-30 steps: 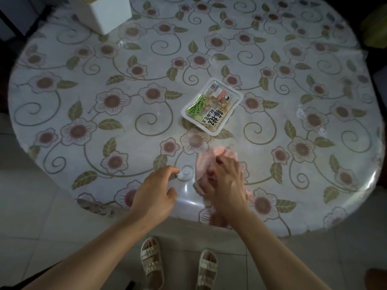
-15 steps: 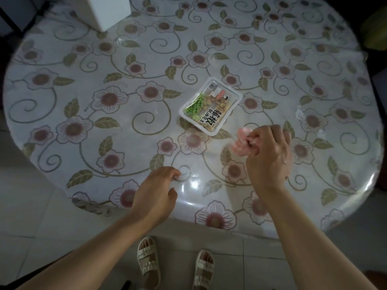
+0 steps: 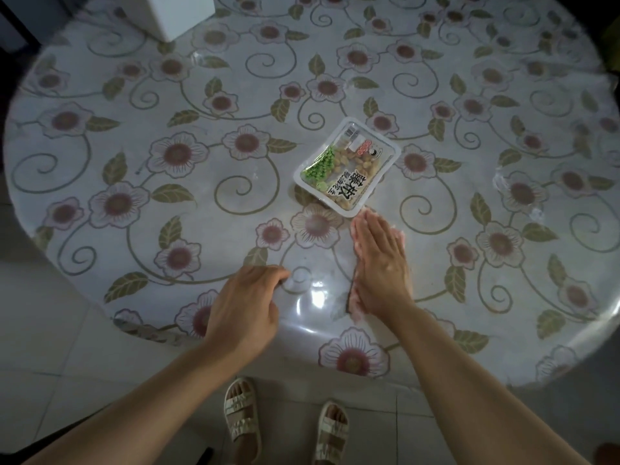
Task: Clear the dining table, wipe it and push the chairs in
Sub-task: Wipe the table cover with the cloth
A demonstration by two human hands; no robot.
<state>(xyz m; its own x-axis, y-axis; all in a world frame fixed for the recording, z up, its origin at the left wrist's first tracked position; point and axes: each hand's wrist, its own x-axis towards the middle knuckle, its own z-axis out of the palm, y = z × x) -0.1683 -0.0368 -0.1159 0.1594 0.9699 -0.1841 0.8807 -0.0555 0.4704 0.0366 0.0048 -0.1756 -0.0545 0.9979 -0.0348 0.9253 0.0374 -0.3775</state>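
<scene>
A round dining table carries a flowered cloth under clear plastic. My right hand lies flat, fingers together, pressing a pink cloth onto the table near the front edge. Only the cloth's rims show around the hand. Just beyond its fingertips sits a sealed snack pack with green peas and nuts. My left hand rests at the table's front edge, fingers curled and touching the surface, holding nothing.
A white box stands at the table's far left. My sandalled feet stand on the tiled floor below the front edge. A dark object sits beyond the table's far right rim.
My right hand lifted the bunched pink cloth to the right, then laid it back down flat below the snack pack. My left hand stayed at the edge.
</scene>
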